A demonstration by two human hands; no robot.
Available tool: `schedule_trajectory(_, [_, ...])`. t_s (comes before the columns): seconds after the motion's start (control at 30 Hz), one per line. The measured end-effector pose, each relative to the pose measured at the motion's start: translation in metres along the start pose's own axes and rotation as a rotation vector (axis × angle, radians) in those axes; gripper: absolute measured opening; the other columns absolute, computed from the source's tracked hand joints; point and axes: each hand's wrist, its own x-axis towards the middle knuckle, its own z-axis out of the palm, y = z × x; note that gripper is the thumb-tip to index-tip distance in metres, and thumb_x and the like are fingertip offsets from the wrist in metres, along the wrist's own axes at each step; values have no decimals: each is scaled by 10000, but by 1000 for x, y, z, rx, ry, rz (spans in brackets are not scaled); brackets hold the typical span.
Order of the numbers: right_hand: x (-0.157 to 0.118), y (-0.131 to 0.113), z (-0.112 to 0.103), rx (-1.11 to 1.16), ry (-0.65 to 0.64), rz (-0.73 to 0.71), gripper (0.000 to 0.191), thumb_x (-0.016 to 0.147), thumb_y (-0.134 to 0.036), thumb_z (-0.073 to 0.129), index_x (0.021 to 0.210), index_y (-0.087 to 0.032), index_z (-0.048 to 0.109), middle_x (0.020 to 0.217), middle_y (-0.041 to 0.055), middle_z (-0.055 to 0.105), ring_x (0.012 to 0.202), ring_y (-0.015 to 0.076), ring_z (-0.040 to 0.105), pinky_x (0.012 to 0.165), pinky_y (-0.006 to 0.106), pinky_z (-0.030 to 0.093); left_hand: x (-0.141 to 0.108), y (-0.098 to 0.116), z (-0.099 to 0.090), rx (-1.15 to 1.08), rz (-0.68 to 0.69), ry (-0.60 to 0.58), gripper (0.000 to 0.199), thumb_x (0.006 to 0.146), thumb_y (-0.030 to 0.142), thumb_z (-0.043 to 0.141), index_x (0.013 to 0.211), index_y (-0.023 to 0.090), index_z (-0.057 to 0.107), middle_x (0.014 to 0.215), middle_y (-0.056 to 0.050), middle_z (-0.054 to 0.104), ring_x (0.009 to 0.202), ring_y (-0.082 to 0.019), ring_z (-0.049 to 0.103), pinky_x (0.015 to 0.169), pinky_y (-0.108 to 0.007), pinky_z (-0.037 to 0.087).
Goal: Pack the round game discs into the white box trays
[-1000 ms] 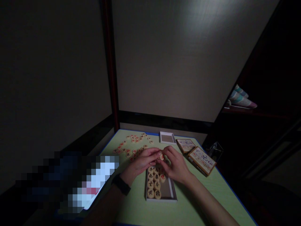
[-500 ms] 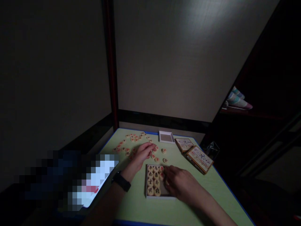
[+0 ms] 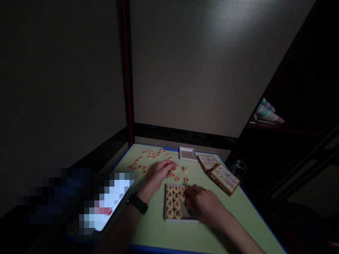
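Observation:
My left hand [image 3: 162, 173] is closed at the fingertips on a round xiangqi piece [image 3: 177, 165] with a red mark, among loose pieces on the table. My right hand [image 3: 198, 203] reaches over the right side of a shallow white box [image 3: 181, 221], its fingers curled round a xiangqi piece that they mostly hide. Inside the box, pieces with black characters [image 3: 177, 204] fill two columns on the left. A third column begins with red-marked pieces [image 3: 182, 197] beside my right fingertips. The box's lower right part shows its bare bottom.
More xiangqi pieces [image 3: 149, 156] lie scattered at the table's far left. An open white tray [image 3: 187, 154] stands at the back, with two patterned box lids [image 3: 225, 179] to its right. A bright, blurred-out screen [image 3: 113, 201] is at the left edge of the green table [image 3: 212, 238].
Both hands stay nearly in place. My right hand has shifted very slightly over the box, and the whole view has moved a little.

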Motion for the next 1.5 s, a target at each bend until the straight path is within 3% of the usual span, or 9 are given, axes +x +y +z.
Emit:
schedule_trajectory(0.23, [-4,1,4,4,25,3,366,818,-212,573,1178,-160,606,1034,113,646,877,231,658,703,293,440,-1,1,-1,15,-17,4,229,679,362,713,821,185,691,830,-31,683,718,-131,536,629,-233,347])
schedule_trajectory(0.57, [4,-7,0,-63,61,46,191,920,-143,492,1029,-150,648,926,116,694,847,227,669,675,283,422,1,-1,-1,14,7,-2,232,674,376,725,801,185,685,799,-24,674,694,-128,530,622,-232,343])
schedule_trajectory(0.93, [10,-6,3,-43,63,14,239,923,-87,446,1045,-147,642,929,117,682,831,226,659,669,289,408,0,0,1,19,-6,15,225,678,368,726,798,182,682,795,-19,668,703,-128,534,610,-228,337])
schedule_trajectory(1.13, [4,0,-12,83,77,-11,126,868,-136,541,961,-160,622,938,88,666,800,201,643,662,274,401,2,-2,0,26,30,17,216,676,360,729,771,172,678,743,-10,645,633,-109,492,553,-219,309])
schedule_trajectory(1.27, [16,21,-23,259,215,-35,73,838,-180,610,911,-185,618,912,54,669,763,172,622,652,253,398,11,-11,-2,52,144,5,191,673,325,739,764,167,679,697,-16,638,640,-126,523,561,-225,356])
schedule_trajectory(1.37, [43,41,-12,399,383,-45,34,858,-197,584,848,-185,613,785,31,668,690,159,598,634,250,405,21,-16,-3,147,228,19,138,658,234,737,742,164,654,695,-16,646,686,-147,580,628,-235,433])
schedule_trajectory(1.43, [62,54,5,474,497,-26,77,880,-208,540,880,-186,614,776,27,671,686,162,600,650,259,429,24,-14,-6,360,257,101,76,690,166,688,748,169,639,705,-9,653,691,-148,602,658,-243,459])
schedule_trajectory(1.5, [76,63,24,506,609,31,107,888,-217,510,905,-185,611,816,42,681,722,177,615,687,280,456,22,-9,-12,708,284,213,98,747,116,617,810,183,650,763,-14,680,724,-153,626,690,-252,469])
